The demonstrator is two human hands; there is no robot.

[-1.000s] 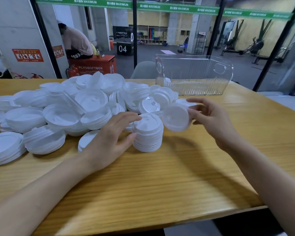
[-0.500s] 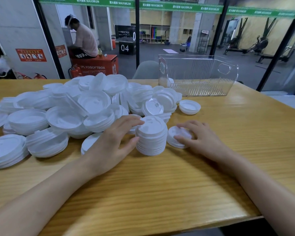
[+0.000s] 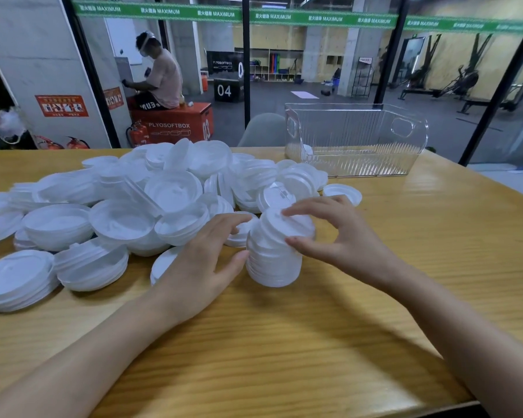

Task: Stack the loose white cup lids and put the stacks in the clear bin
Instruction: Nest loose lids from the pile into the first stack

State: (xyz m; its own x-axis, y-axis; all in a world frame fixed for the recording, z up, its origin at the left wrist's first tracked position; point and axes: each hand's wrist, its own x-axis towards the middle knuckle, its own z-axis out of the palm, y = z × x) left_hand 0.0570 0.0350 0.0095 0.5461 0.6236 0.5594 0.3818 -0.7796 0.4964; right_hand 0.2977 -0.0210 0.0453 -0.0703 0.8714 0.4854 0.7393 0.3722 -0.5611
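1. Head view: right grip (image 3: 338, 236) pinches the top of the stack (image 3: 274, 257). Left grip (image 3: 200, 260) is loosely spread, thumb against the stack's side.
2. Stack stands on worktop (image 3: 284, 342) beside loose lids (image 3: 169, 191); bin (image 3: 357, 137) is well apart, behind.
3. Seat top lid square; brace left side against tipping.

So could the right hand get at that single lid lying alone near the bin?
Probably yes: the single lid lies on the table just beyond the right hand, nothing between them, though that hand grips the top of the stack.
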